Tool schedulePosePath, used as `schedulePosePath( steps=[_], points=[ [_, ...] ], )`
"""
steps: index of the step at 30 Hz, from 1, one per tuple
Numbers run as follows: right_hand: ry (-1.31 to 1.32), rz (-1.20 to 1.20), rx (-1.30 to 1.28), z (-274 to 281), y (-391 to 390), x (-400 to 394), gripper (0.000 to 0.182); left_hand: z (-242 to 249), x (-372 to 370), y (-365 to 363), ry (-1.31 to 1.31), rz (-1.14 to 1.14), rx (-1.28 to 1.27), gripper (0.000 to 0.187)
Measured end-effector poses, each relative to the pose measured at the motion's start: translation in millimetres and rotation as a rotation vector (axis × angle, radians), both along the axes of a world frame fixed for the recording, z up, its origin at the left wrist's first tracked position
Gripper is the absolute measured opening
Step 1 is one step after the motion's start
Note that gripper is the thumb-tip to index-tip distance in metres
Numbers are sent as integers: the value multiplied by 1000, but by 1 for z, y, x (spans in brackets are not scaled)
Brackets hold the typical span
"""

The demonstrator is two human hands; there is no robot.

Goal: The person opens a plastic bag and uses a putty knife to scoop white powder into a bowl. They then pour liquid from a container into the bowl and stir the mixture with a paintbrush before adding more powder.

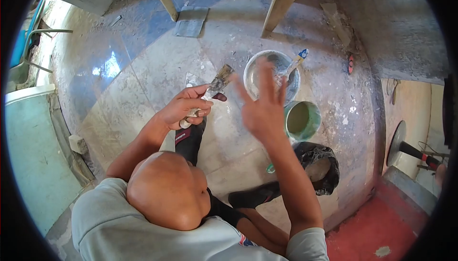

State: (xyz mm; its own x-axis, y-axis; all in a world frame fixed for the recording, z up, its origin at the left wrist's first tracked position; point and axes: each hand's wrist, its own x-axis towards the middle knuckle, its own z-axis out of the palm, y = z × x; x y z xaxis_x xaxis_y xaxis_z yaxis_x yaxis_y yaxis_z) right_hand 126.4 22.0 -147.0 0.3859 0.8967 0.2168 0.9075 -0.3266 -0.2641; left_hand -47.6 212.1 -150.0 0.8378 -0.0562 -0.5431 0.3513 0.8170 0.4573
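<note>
While the left hand [182, 109] grips a scraper [220, 81], the right hand [262, 114] hovers splayed.

No text, number or sign is legible.

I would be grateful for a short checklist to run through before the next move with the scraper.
1. Scraper held in the left hand: ok.
2. Scraper clean: not ok, dark patches show on it.
3. Right hand free: ok, open and raised, nothing visible in it.
4. Brush out of the scraper's way: ok, it rests at the bowl.
5. Contents of the green bucket identified: cannot tell.
</note>
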Motion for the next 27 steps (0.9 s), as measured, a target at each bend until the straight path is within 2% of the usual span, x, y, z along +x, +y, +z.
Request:
schedulePosePath(
  steps=[1,2,5,6,8,9,10,12,13,14,16,17,18,20,21,22,24,25,26,27],
  points=[
    [-46,143,24,1,0,-9,63,-5,-2,-2,1,45,-47,43],
    [-21,185,1,1,0,-16,63,-5,1,-2,-4,39,-47,43],
    [-14,-162,-69,0,4,3,74,10,5,0,-11,-13,84,38],
    [-12,-155,-63,2,7,0,74,6,3,1,-2,5,70,39],
    [-38,78,6,7,4,-14,76,-1,-1,-4,18,23,22,40],
    [-50,200,-46,12,2,-21,77,0,-1,-3,12,5,15,45],
    [-55,192,-48,12,1,-16,77,3,3,-1,7,-3,14,45],
    [19,-137,-204,10,2,-1,76,9,4,3,2,-57,83,48],
    [2,-258,-135,5,1,8,77,5,-3,6,-37,-99,61,52],
    [2,-252,-132,1,1,4,77,1,-5,7,-36,-93,65,52],
    [-65,138,-134,6,-4,-16,77,-8,-7,1,6,-58,-17,54],
    [-101,231,-94,6,-3,-25,77,-9,-5,0,-39,-76,33,57],
    [-107,219,-98,8,-3,-18,77,-6,-1,1,-46,-87,31,57],
    [-34,-179,-161,10,3,6,75,5,1,0,-61,-85,25,57],
    [-10,-301,-117,12,5,12,75,1,-3,0,-55,-105,9,57],
    [-8,-299,-116,12,5,9,75,-1,-5,1,-53,-103,10,57],
    [-99,101,-98,13,2,-2,74,-2,-5,-1,-77,-60,-105,56],
    [-104,151,-84,11,1,-7,75,-2,-3,-1,-78,-67,-107,56],
    [-105,143,-85,8,-1,-1,75,0,-1,0,-77,-80,-73,51],
    [-89,-42,-195,3,-4,12,75,1,0,0,-76,-89,-37,47]
  ],
)
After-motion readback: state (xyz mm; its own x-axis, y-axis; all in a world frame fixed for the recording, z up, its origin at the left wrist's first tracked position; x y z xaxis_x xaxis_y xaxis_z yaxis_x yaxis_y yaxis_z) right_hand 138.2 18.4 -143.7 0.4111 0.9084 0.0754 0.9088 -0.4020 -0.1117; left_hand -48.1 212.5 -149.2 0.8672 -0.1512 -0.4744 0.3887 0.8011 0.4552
